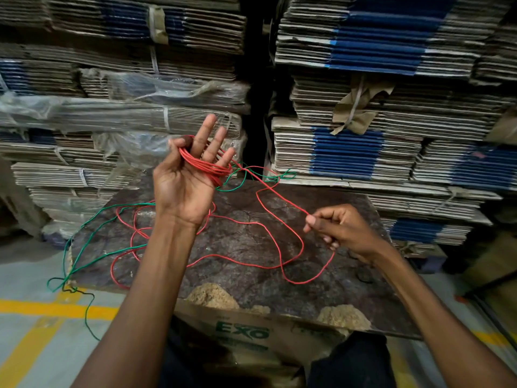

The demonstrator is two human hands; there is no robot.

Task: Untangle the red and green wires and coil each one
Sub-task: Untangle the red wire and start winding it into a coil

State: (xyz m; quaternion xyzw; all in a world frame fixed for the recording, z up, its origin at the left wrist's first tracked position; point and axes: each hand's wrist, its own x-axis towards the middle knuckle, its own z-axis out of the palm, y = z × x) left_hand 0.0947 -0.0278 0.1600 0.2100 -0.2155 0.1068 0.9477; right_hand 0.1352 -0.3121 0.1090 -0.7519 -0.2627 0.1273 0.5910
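Stacked flat cardboard bundles (pixel 363 79) wall in a dark, mottled table (pixel 251 247). Of the two hands, the left hand (pixel 190 175) is raised palm-up, fingers spread, with red wire (pixel 207 166) coiled round them. The right hand (pixel 335 228) pinches that wire's loose run. Green wire (pixel 92 219) trails off the table's left edge, tangled with red loops. A carton (pixel 251 334) below reads "EXO".
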